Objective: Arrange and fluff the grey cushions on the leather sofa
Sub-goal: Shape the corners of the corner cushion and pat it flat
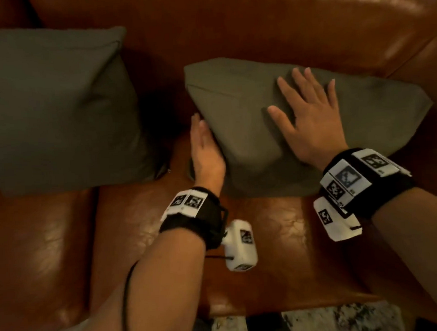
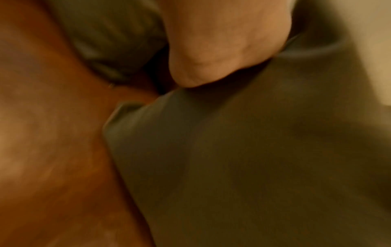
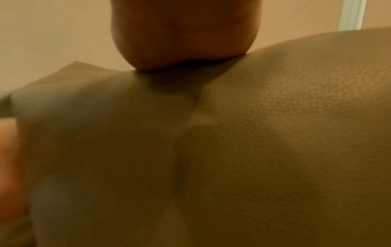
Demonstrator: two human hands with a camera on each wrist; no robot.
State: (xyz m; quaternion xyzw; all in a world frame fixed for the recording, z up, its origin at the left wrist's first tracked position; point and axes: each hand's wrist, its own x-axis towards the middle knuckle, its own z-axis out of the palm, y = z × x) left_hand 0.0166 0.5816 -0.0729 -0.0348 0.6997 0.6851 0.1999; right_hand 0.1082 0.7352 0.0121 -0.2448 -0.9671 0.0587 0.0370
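Right grey cushion (image 1: 248, 128) lies slumped on the sofa seat (image 1: 145, 232), its far edge leaning on the backrest (image 1: 255, 24). Looks soft and light: the fabric dents and creases under the palm in the right wrist view, so it'll deform rather than slide as a block. The cover reads matte, likely good friction. The leather under it is glossy, so the whole cushion may skate if shoved sideways. Best hold, I'd say: opposite side edges or corners, squeeze inward to plump, then stand it up against the backrest. Right hand (image 1: 308, 120) is flat on the top face, fingers spread and straight, pressing, gripping nothing. The cushion's bulk sits directly under that palm and runs out to both sides of it. Left hand (image 1: 204, 151) is edge-on against the cushion's left side, fingers straight along the fabric, also not closed on anything; the cushion is immediately to its right, touching. The second grey cushion (image 1: 57, 110) stands to the left of the left hand, near but apart, propped on the backrest and already looking plump.
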